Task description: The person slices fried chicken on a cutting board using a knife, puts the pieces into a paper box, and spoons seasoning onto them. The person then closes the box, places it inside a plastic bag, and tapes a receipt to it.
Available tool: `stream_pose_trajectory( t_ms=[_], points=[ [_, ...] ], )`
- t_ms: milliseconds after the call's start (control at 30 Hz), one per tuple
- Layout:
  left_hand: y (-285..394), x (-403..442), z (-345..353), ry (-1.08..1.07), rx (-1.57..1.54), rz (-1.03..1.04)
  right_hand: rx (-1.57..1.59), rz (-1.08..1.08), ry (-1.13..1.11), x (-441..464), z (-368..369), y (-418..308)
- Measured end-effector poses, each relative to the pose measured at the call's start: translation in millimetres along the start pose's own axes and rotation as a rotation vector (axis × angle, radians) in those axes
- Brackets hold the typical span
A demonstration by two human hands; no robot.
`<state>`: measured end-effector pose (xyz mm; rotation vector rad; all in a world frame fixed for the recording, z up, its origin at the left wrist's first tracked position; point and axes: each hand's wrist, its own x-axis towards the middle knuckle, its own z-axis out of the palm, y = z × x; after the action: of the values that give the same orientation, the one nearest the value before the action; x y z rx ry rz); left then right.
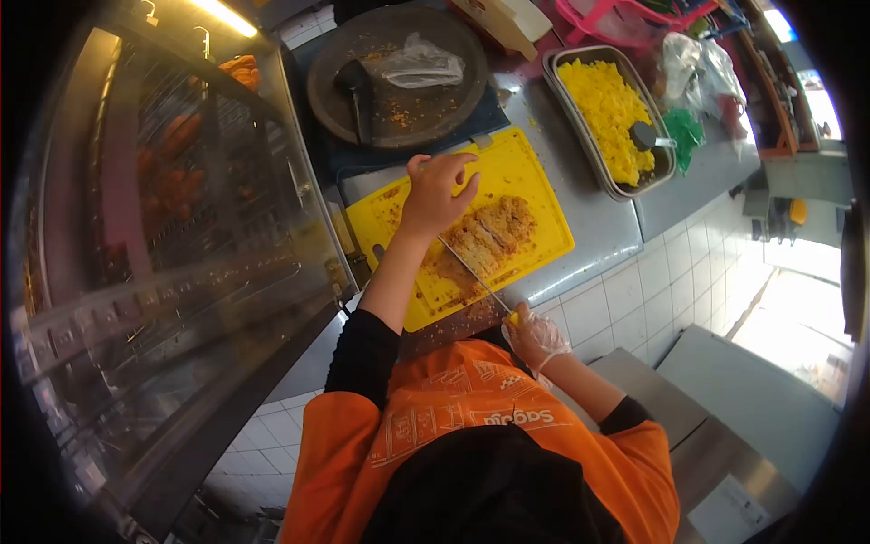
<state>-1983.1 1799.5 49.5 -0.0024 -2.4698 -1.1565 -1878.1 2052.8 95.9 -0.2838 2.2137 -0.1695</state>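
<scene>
A breaded fried cutlet point(501, 227), cut across into strips, lies on a yellow cutting board point(544, 195) strewn with crumbs. In a clear plastic glove, my right hand point(536, 337) is closed around the yellow handle of a knife point(474, 274). Its thin blade slants across the board along the cutlet's near-left end; I cannot tell whether it touches the meat. My bare left hand point(439, 192) hovers over the board's upper middle, just left of the cutlet, fingers bent and apart with nothing in them.
Beyond the board sits a round dark pan point(399, 122) holding tongs-like black utensil point(355, 95) and a crumpled plastic bag point(424, 63). A metal tray point(666, 163) of yellow shredded food stands right. Glass-fronted display cabinet point(181, 208) with fried pieces borders the left.
</scene>
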Motion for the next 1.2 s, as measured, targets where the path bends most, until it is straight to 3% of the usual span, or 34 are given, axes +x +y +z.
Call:
stream_pose_trajectory(
  t_ms=[167, 267, 400, 467, 600, 667, 733, 800, 900, 933, 1033, 1067, 1200],
  points=[
    [-19, -10, 11, -0.050, 0.003, -0.116, 0.012, 0.071, -0.174, -3, -35, -15],
    [-18, 2, 16, -0.056, -0.011, -0.070, 0.085, 0.073, -0.099, 1, -29, -13],
    [-15, 12, 25, -0.058, 0.064, 0.068, 0.176, -0.217, 0.079, 27, 2, 31],
    [13, 14, 2, 0.182, 0.156, 0.192, 0.240, -0.386, 0.145, 14, -20, 28],
    [59, -13, -44, 0.416, 0.107, 0.227, 0.135, -0.088, 0.135, -12, -78, 29],
    [64, -49, -45, 0.210, 0.091, 0.059, 0.013, -0.008, 0.212, 5, -106, 45],
    [83, -92, -43, -0.108, 0.179, -0.315, 0.047, 0.008, 0.306, 23, -116, 66],
    [89, -133, -28, -0.173, 0.019, -0.504, 0.037, -0.004, 0.372, 41, -120, 78],
    [100, -151, -10, 0.003, 0.020, -0.561, -0.015, -0.011, 0.331, 51, -124, 73],
    [100, -153, -5, -0.032, 0.114, -0.547, -0.033, -0.048, 0.346, 55, -121, 74],
    [113, -147, 7, -0.042, -0.028, -0.709, -0.076, -0.126, 0.358, 57, -108, 81],
    [115, -145, 12, 0.003, 0.092, -0.605, -0.083, -0.123, 0.334, 56, -106, 81],
    [102, -136, 22, 0.076, 0.059, -0.606, -0.041, -0.117, 0.296, 50, -92, 86]
  ],
)
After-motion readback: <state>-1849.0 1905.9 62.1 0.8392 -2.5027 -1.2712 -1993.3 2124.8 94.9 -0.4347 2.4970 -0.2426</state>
